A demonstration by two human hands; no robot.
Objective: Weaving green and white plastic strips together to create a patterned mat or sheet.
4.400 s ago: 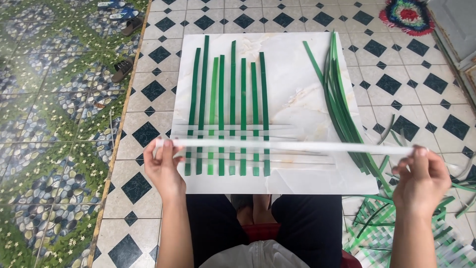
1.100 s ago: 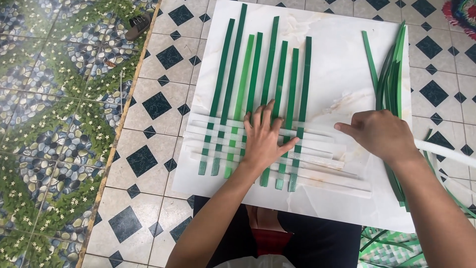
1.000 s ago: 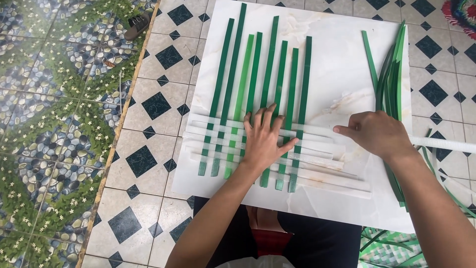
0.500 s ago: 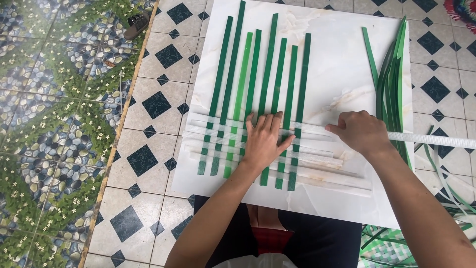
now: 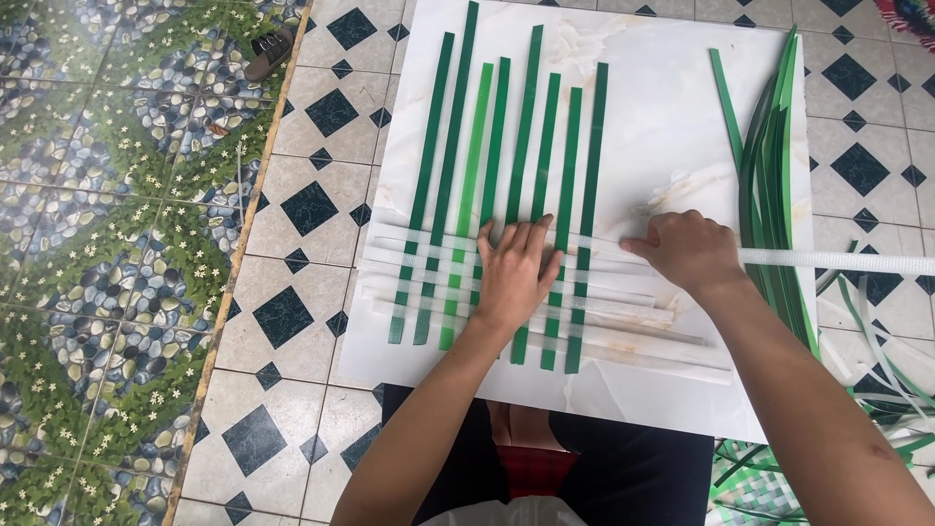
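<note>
Item: white strip (image 5: 838,260), long axis crosswise, running rightward from my right hand (image 5: 687,251), whose fingers pinch it. My left hand (image 5: 514,273), fingers spread flat, pins the green strips (image 5: 531,146) that extend lengthwise beyond its fingertips. Right hand nearer.

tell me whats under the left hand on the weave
The left hand lies flat on the woven patch, pressing green strips crossed by white strips on the white board. The crossings directly beneath the palm are covered.
</note>
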